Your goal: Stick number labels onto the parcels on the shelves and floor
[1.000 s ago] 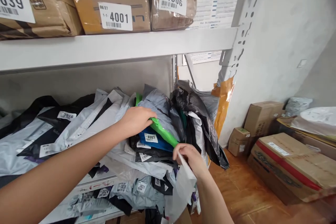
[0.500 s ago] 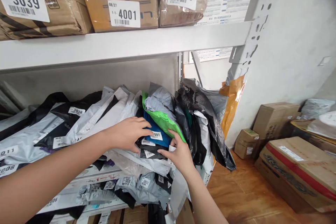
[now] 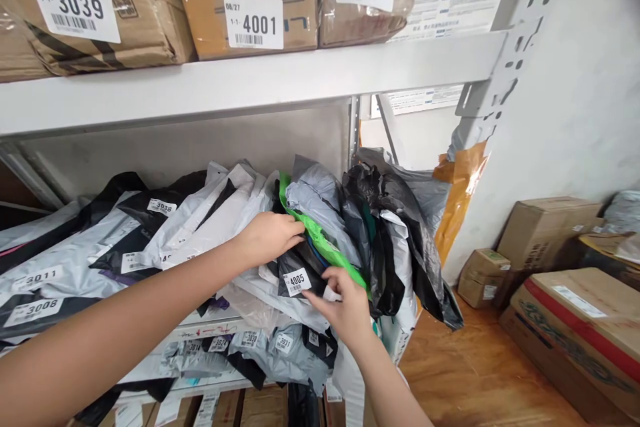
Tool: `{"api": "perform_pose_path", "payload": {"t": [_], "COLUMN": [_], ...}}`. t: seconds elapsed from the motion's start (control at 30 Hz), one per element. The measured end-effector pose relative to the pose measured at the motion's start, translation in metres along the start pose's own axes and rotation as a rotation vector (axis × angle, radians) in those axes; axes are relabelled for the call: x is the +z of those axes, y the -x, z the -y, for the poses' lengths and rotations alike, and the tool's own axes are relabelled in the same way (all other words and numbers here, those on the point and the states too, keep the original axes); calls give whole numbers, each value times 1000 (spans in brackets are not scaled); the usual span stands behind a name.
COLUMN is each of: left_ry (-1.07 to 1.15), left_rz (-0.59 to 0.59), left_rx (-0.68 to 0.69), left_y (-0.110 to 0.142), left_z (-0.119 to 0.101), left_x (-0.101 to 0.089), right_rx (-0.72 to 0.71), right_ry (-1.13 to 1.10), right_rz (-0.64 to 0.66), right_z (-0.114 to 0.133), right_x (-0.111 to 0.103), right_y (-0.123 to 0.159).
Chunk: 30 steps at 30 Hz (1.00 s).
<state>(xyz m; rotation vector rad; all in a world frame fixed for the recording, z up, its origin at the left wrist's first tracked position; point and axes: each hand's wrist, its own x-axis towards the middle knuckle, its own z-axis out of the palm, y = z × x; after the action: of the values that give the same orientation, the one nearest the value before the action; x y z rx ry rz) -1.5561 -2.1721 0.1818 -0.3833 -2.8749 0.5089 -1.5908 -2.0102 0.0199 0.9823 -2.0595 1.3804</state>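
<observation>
My left hand (image 3: pixel 276 238) reaches in from the left, its fingers closed at the upper edge of a black mailing bag (image 3: pixel 300 255) labelled 4005, beside a bright green bag (image 3: pixel 330 250). Which layers are pinched is partly hidden. A thin strip of a blue bag (image 3: pixel 316 253) shows between the black and green ones. My right hand (image 3: pixel 345 303) is at the lower end of these bags, thumb and forefinger apart, the thumb close to the 4005 label (image 3: pixel 297 281). Its other fingers rest against the green bag.
White and grey mailing bags (image 3: pixel 200 217) with number labels crowd the shelf to the left; grey and black bags (image 3: pixel 400 213) lean at the right end. Cardboard boxes (image 3: pixel 255 20) line the upper shelf (image 3: pixel 250 80). More boxes (image 3: pixel 575 327) stand on the floor at right.
The blue bag labelled 007 has tilted back toward the green one, so only its edge shows. The 4005 label is now exposed. My left hand has moved up and closed. The view has shifted left.
</observation>
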Motion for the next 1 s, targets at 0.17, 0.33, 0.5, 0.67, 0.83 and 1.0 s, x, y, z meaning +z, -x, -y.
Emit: {"api": "perform_pose_path", "payload": {"t": [0.17, 0.33, 0.5, 0.67, 0.83, 1.0], "left_ry": [71, 99, 128, 423, 543, 322], "left_rz": [-55, -44, -47, -77, -226, -89], "left_rx": [15, 43, 53, -22, -208, -81], "left_y": [-27, -40, -39, -29, 9, 37], "left_z": [-4, -6, -5, 10, 31, 45], "left_x": [-9, -16, -13, -11, -8, -1], "right_rx": [-105, -21, -48, -18, 43, 47], "right_ry": [95, 117, 56, -55, -53, -43], "right_rz": [99, 98, 74, -132, -218, -311], "right_z": [5, 2, -4, -16, -22, -26], "right_x": [10, 13, 15, 12, 9, 10], "right_y": [9, 9, 9, -4, -16, -22]}}
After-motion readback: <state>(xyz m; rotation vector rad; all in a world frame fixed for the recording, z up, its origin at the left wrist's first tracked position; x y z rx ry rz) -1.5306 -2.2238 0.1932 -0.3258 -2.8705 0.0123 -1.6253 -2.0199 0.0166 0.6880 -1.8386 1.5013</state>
